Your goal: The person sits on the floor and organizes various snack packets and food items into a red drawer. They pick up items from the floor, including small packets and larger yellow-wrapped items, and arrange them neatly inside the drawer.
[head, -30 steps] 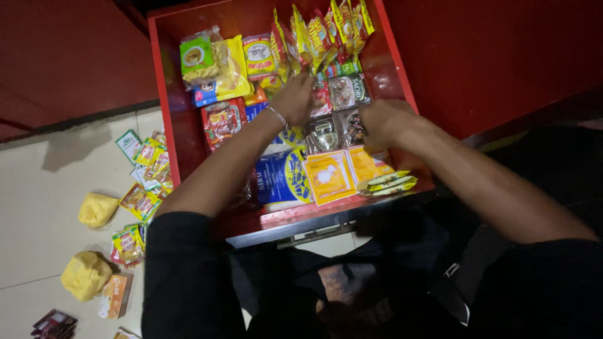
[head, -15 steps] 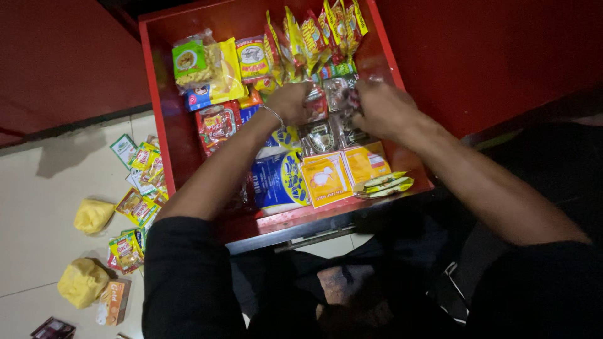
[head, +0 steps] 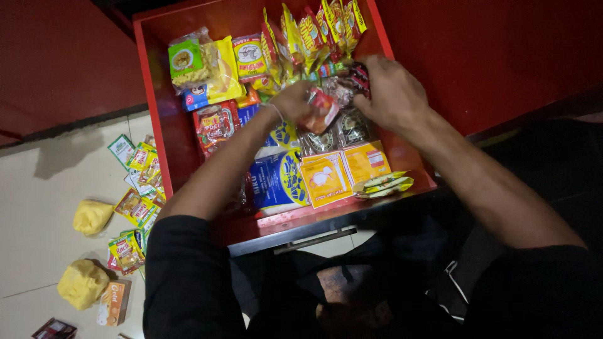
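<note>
From the head camera, the left hand (head: 292, 100) was pinched shut on a small red sachet (head: 322, 108), lifted a little above the silver packets (head: 339, 129) near the middle of the red drawer (head: 160, 125). The sachet looked light and limp — thin crinkly foil, likely slick, best taken by a sealed edge between thumb and fingertips rather than across its belly. The right hand (head: 389, 91) was curled over a dark sachet (head: 359, 75) at the drawer's far right, fingers closed on its edge, just below the row of upright yellow-and-red packets (head: 314, 31). Both forearms reached forward and converged over the drawer, wrists bent down. On the floor (head: 38, 182) to the left lay loose packets (head: 141, 182) and yellow bags (head: 91, 216) — well apart from both hands.
</note>
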